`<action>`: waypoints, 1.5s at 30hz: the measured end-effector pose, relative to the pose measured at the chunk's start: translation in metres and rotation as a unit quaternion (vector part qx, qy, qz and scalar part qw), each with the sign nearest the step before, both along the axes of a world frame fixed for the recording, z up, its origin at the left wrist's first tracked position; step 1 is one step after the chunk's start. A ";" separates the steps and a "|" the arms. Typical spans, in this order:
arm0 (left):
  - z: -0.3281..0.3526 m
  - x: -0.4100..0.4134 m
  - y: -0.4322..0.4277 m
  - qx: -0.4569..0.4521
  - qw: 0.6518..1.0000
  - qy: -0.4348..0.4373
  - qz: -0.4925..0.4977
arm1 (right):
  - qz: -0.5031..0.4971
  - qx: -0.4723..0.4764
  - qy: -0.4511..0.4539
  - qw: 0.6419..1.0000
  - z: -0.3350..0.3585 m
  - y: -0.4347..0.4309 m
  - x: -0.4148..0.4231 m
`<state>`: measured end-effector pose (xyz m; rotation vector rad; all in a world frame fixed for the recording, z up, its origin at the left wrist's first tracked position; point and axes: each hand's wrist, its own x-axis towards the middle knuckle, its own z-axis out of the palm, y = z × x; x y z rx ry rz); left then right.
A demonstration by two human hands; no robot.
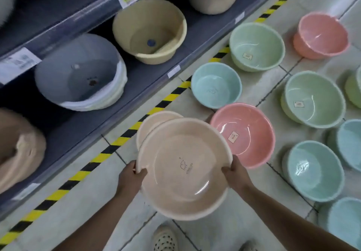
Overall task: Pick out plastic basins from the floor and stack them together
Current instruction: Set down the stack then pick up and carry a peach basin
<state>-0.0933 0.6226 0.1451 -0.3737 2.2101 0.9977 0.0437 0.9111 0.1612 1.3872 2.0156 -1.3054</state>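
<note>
My left hand and right hand curl over opposite rims of a cream basin, held above the floor. A 2nd cream basin sits askew beneath it. The nearest pink basin lies just ahead of my right hand. On the floor I count 2 pink, 3 green basins and 4 blue basins.

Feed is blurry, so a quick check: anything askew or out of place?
The beige basin gripped by left hand and right hand sits off-centre over a second beige basin, which pokes out toward the shelf. Not nested squarely. No spills or damage show.
</note>
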 end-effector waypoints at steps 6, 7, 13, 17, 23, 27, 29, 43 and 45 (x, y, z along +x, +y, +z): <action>-0.036 -0.036 -0.014 -0.017 0.999 0.025 0.023 | 0.075 0.026 -0.008 0.997 -0.037 -0.007 -0.068; -0.048 -0.041 -0.015 -0.023 0.999 0.026 0.030 | 0.085 0.030 -0.010 0.996 -0.048 -0.006 -0.078; -0.128 -0.065 -0.014 -0.044 0.997 0.034 0.050 | 0.134 0.053 -0.015 0.989 -0.133 0.002 -0.121; -0.183 -0.077 -0.011 -0.065 0.995 0.053 0.050 | 0.138 0.060 -0.030 0.988 -0.192 0.004 -0.133; -0.240 -0.084 -0.005 -0.060 0.993 0.069 0.074 | 0.135 0.073 -0.025 0.988 -0.257 0.005 -0.146; -0.264 -0.079 -0.006 -0.051 0.994 0.065 0.070 | 0.170 0.094 -0.029 0.980 -0.276 0.004 -0.144; -0.273 -0.076 -0.008 -0.047 0.994 0.069 0.074 | 0.185 0.098 -0.030 0.977 -0.285 0.003 -0.140; -0.231 -0.081 0.011 -0.053 0.996 0.069 0.026 | 0.114 0.040 -0.014 0.993 -0.262 0.019 -0.122; -0.203 -0.084 0.022 -0.037 0.996 0.073 0.021 | 0.086 0.020 0.000 0.996 -0.233 0.029 -0.117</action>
